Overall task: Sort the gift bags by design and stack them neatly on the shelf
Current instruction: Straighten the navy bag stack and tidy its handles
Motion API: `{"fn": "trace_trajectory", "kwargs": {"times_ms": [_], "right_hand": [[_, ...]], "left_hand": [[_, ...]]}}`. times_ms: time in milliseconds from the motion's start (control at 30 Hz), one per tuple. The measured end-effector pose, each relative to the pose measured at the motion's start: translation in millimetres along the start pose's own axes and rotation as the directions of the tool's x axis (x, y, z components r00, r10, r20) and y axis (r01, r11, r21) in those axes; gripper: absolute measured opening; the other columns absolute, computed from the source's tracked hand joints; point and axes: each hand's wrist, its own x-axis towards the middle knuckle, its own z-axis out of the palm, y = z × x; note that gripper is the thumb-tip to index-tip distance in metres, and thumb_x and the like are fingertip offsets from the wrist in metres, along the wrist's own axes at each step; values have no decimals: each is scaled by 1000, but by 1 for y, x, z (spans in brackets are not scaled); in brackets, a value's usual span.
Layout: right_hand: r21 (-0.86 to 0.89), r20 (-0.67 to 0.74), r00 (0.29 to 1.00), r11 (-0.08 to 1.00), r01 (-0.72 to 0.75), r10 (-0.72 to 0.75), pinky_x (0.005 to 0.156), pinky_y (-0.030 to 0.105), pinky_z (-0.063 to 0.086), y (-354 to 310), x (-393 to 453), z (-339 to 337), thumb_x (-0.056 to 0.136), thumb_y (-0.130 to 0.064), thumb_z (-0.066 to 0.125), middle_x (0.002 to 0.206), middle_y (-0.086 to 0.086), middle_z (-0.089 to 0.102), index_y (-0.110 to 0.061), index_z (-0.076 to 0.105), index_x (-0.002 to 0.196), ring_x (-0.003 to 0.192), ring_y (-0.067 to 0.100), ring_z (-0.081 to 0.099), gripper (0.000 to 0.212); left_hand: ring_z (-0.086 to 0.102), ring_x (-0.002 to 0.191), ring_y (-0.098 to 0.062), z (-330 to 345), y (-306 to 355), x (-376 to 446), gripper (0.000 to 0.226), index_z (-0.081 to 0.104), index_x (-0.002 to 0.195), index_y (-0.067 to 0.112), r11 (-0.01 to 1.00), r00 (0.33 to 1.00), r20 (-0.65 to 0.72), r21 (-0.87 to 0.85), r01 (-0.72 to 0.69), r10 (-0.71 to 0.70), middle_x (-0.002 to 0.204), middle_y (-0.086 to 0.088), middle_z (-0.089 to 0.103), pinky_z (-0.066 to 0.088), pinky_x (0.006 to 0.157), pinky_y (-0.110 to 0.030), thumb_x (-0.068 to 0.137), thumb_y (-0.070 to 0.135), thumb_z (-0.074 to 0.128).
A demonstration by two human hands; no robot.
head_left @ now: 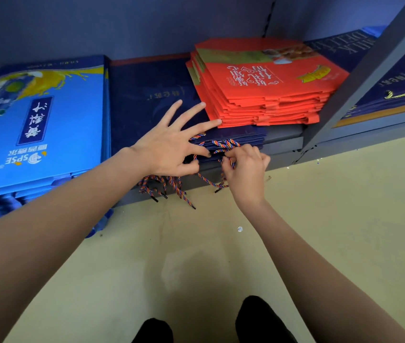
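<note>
A stack of dark navy gift bags [147, 95] lies flat in the middle of the low shelf. Their braided rope handles [169, 185] hang over the front edge. My left hand [171, 144] rests on this stack with fingers spread, and its thumb and forefinger pinch a rope. My right hand [244, 167] pinches another rope handle at the stack's front edge. A pile of red gift bags [265, 87] sits on the right part of the navy stack. A stack of bright blue gift bags [40, 129] lies at the left.
A grey diagonal shelf brace [367, 70] crosses at the right. Beyond it lie more dark navy bags [394, 82] on the neighbouring shelf. The grey shelf edge [283, 149] runs along the front. Beige floor [196, 256] lies below, with my dark shoes [258, 318] near the bottom.
</note>
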Motion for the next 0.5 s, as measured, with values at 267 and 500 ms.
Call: {"fn": "trace_trajectory", "kwargs": {"times_ms": [267, 500], "right_hand": [[-17, -53, 997, 999, 49, -50, 67, 32, 20, -4, 7, 2, 65, -10, 66, 68, 7, 57, -9, 68, 69, 65, 30, 57, 5], [-57, -34, 999, 998, -33, 31, 70, 32, 21, -9, 0, 10, 69, -14, 65, 69, 7, 56, -10, 68, 68, 63, 28, 57, 5]], "left_hand": [[16, 141, -41, 1, -1, -4, 47, 58, 122, 42, 944, 1000, 17, 329, -4, -2, 156, -4, 20, 15, 109, -64, 77, 53, 64], [15, 142, -40, 6, -1, -3, 54, 52, 127, 46, 933, 999, 35, 359, -11, -2, 157, -6, 16, 15, 110, -62, 76, 47, 70]]}}
